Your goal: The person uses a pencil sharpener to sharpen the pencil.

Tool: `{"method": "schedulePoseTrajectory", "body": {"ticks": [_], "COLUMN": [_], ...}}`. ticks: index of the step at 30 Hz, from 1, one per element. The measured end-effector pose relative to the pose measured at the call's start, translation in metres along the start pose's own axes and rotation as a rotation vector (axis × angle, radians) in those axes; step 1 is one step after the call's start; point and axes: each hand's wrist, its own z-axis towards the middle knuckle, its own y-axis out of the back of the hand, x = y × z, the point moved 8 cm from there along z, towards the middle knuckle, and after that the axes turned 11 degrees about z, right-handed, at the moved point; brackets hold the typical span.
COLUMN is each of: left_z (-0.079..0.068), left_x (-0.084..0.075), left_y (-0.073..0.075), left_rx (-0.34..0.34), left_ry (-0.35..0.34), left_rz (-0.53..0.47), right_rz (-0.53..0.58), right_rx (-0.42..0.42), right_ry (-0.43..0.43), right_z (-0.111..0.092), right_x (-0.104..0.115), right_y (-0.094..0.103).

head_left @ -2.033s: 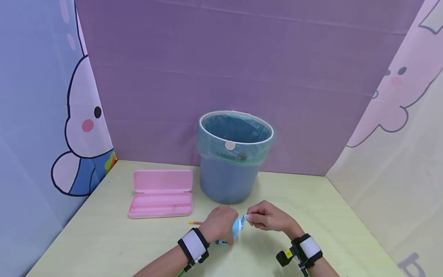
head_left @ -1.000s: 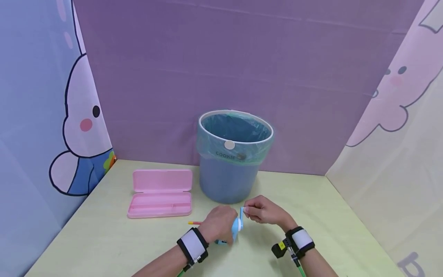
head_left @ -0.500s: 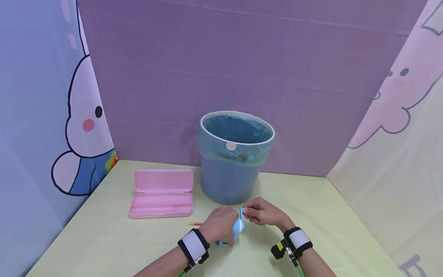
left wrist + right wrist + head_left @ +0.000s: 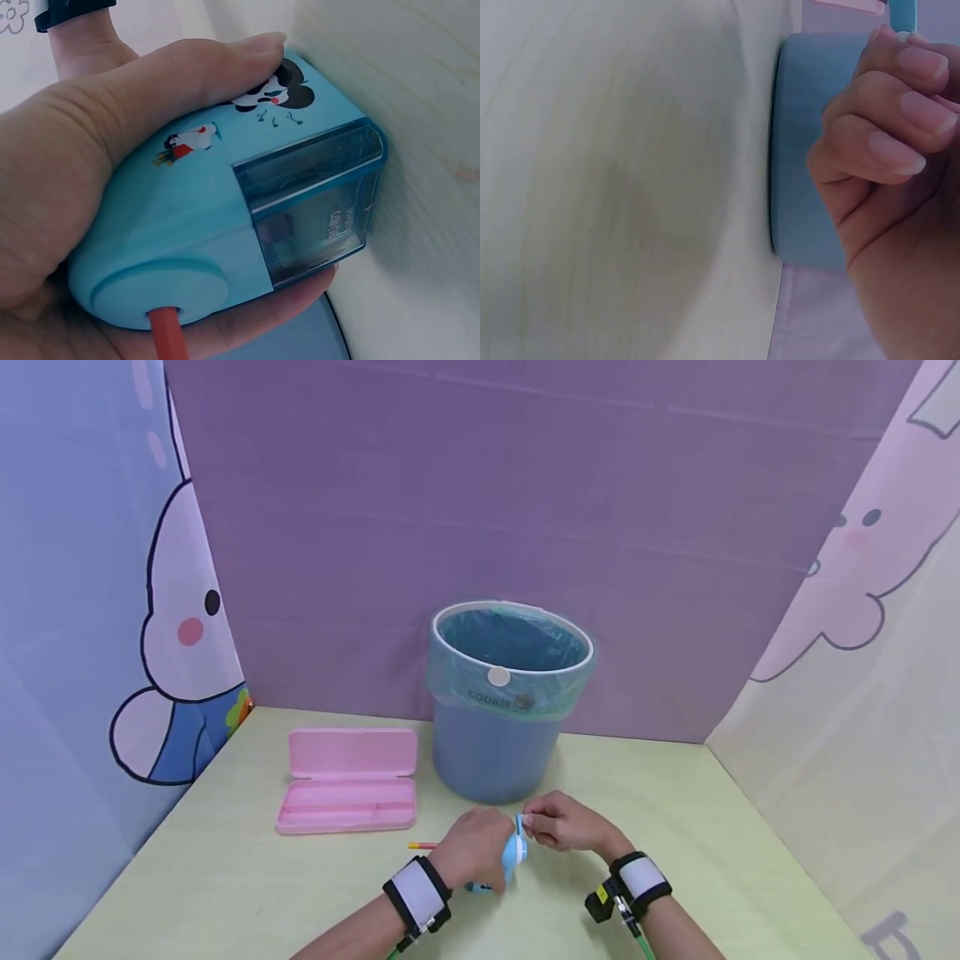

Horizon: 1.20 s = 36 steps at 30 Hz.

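Observation:
My left hand (image 4: 474, 842) grips a light-blue crank pencil sharpener (image 4: 187, 214) on its side, thumb over the cartoon print in the left wrist view. A see-through shavings drawer (image 4: 311, 206) shows there, facing away from my palm. Out of the sharpener's hole sticks a red pencil (image 4: 169, 334); its yellow end points left in the head view. My right hand (image 4: 567, 821) pinches the end of the blue crank handle (image 4: 519, 825), which stands up from the sharpener's right end. The pencil's tip is hidden inside.
An open pink pencil case (image 4: 347, 806) with bare compartments lies to the left. Behind my hands stands a blue bin (image 4: 491, 752) with a green liner, near the purple backdrop (image 4: 487, 485). Printed cloths flank the pale table (image 4: 247, 893).
The crank handle has swung from leaning right to pointing up, its end shifting left. My right hand has moved left with it, while the left hand keeps hold of the sharpener in place.

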Motion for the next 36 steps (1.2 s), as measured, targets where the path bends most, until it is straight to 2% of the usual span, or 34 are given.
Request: {"method": "schedulePoseTrajectory", "body": {"ticks": [5, 12, 17, 24, 29, 36], "left_z": [0.000, -0.001, -0.001, 0.000, 0.000, 0.000], "left_x": [0.001, 0.002, 0.001, 0.000, 0.000, 0.001], "left_y": [0.003, 0.002, 0.003, 0.001, -0.002, 0.002], "left_rx": [-0.027, -0.019, -0.026, 0.001, 0.011, -0.016], "left_ry": [-0.009, -0.008, -0.018, -0.018, -0.023, -0.022], "left_rz": [0.004, -0.010, -0.008, -0.024, -0.020, -0.008], "right_rz": [-0.034, -0.111, -0.120, -0.149, -0.156, -0.164], "right_rx": [0.002, 0.010, 0.015, 0.043, 0.027, 0.056], "right_ry": [-0.026, -0.070, -0.079, -0.078, -0.093, -0.103], "right_z": [0.002, 0.004, 0.004, 0.003, 0.001, 0.001], "right_x": [-0.001, -0.003, -0.005, -0.009, -0.012, -0.014], "right_y": [-0.002, -0.005, -0.006, -0.012, -0.012, -0.019]}}
